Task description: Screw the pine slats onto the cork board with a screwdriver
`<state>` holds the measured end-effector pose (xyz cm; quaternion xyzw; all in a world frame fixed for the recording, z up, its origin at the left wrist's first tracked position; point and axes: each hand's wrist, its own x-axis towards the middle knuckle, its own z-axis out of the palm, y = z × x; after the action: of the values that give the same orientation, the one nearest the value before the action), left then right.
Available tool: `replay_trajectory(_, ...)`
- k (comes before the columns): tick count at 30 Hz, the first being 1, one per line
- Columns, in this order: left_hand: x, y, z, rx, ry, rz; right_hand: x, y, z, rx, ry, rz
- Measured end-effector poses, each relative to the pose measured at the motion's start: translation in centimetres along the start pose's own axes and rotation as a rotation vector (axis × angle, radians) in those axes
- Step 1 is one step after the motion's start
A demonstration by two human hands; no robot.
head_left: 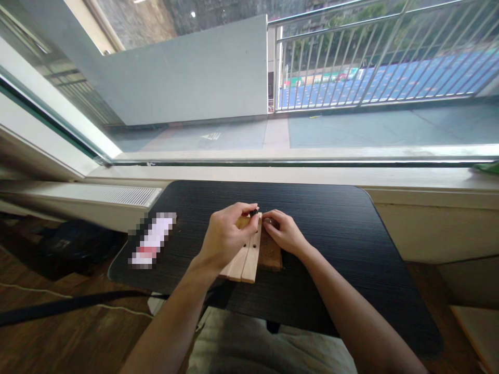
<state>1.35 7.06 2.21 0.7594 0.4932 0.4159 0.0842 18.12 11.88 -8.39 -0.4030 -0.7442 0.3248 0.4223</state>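
Steady the small black piece (254,212) clamped in your left hand (228,232) at the far end of the pale, flat wooden slats (251,263); whether your right hand (287,232) grips anything is indiscernible

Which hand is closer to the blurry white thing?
Left. The left hand is to the right of the blurry white thing; the right hand is even farther right.

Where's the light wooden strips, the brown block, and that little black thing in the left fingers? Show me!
Light wooden strips (251,263), head view: bare top of the rightmost strip.
Brown block (271,254), head view: middle of its uncovered top.
Little black thing (254,212), head view: its dark visible side.
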Motion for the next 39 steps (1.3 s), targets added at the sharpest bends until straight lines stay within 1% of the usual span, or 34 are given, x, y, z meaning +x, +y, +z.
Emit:
replay_trajectory(10, -0.2, 0.0, 0.1, -0.041, -0.049, -0.083, 0.0, -0.1, 0.0, 0.013, 0.001, -0.002)
replay_trajectory(19, 0.0, -0.3, -0.1, -0.097, -0.118, -0.075, 0.0, -0.1, 0.0, 0.029, 0.005, 0.006)
replay_trajectory(27, 0.1, -0.8, -0.2, -0.099, -0.152, -0.024, 0.0, -0.1, 0.0, 0.015, 0.003, 0.010)
replay_trajectory(32, 0.1, -1.1, -0.2, -0.126, -0.178, -0.044, 0.0, -0.1, 0.0, 0.009, 0.004, 0.015)
replay_trajectory(36, 0.3, -1.3, -0.1, -0.188, -0.117, -0.056, 0.0, 0.0, 0.0, 0.009, 0.003, 0.006)
replay_trajectory(39, 0.6, -1.3, -0.2, -0.194, -0.051, -0.009, 0.0, 0.0, 0.0, 0.011, 0.004, 0.005)
